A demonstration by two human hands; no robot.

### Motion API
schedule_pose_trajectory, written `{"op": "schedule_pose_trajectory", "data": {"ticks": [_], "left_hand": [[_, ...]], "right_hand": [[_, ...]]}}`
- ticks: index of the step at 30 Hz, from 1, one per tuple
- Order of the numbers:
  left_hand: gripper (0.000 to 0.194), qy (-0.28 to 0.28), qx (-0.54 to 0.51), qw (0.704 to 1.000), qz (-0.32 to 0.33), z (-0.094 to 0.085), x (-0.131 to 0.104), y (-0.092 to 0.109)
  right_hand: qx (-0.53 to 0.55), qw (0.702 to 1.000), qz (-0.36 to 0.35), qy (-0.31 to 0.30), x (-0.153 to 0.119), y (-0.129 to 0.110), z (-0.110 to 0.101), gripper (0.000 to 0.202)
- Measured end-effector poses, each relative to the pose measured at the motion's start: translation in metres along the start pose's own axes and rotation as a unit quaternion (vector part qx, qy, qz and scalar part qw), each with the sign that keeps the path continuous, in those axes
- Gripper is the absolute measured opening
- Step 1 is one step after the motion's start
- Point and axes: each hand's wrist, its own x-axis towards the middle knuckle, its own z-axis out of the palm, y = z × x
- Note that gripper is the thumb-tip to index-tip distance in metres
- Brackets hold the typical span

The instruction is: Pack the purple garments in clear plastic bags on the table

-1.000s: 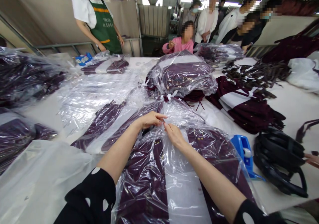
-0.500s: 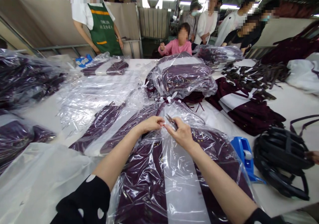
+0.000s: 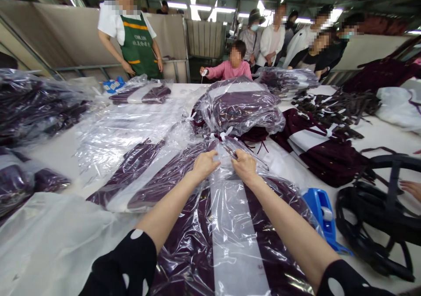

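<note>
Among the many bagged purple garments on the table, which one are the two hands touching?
The nearest bagged garment, lying directly under the forearms. The left hand and right hand both grip its far end; the other bags lie untouched beyond and beside it.

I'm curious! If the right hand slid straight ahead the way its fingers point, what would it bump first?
Probably the white hanger tie just beyond the right hand, then the stacked bagged garments; depth is hard to judge.

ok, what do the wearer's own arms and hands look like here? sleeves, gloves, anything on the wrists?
Both arms are bare from above the elbow down. Left hand and right hand wear no gloves; no rings, watch or wristband show. Each upper arm has a black sleeve with large white dots, left sleeve, right sleeve.
</note>
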Motion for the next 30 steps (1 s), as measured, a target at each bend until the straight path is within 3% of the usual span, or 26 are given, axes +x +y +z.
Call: {"op": "schedule_pose_trajectory", "data": {"ticks": [3,6,9,14,20,22,25,28,30], "left_hand": [[0.032,0.078,0.082,0.993,0.014,0.009,0.002,0.010],[0.020,0.141,0.101,0.984,0.036,0.016,0.003,0.017],[0.015,0.163,0.084,0.983,0.030,0.021,0.005,0.017],[0.024,0.032,-0.013,0.999,-0.022,0.024,0.009,0.007],[0.031,-0.045,-0.138,0.989,-0.002,0.011,0.015,-0.003],[0.030,-0.085,-0.257,0.963,-0.010,0.005,0.016,-0.006],[0.027,-0.137,-0.432,0.890,-0.043,-0.004,0.017,-0.011],[0.026,-0.181,-0.491,0.851,-0.052,-0.012,0.017,-0.013],[0.025,-0.207,-0.513,0.831,-0.060,-0.016,0.017,-0.014]], "right_hand": [[0.001,1.000,-0.024,0.017,-0.002,0.002,-0.001,0.014],[-0.006,0.998,-0.048,0.033,-0.003,0.003,0.000,0.013],[-0.012,0.997,-0.067,0.041,-0.003,0.003,0.000,0.014],[-0.013,0.996,-0.078,0.034,-0.004,0.003,0.000,0.016],[0.015,0.999,-0.046,0.005,-0.002,0.009,0.001,0.016],[0.027,0.999,-0.031,-0.006,-0.001,0.010,0.000,0.016],[0.075,0.997,0.003,-0.021,-0.008,0.009,-0.007,0.020],[0.210,0.977,0.035,0.000,-0.028,0.001,-0.015,0.037],[0.318,0.948,0.024,-0.019,-0.044,-0.007,-0.015,0.031]]}}
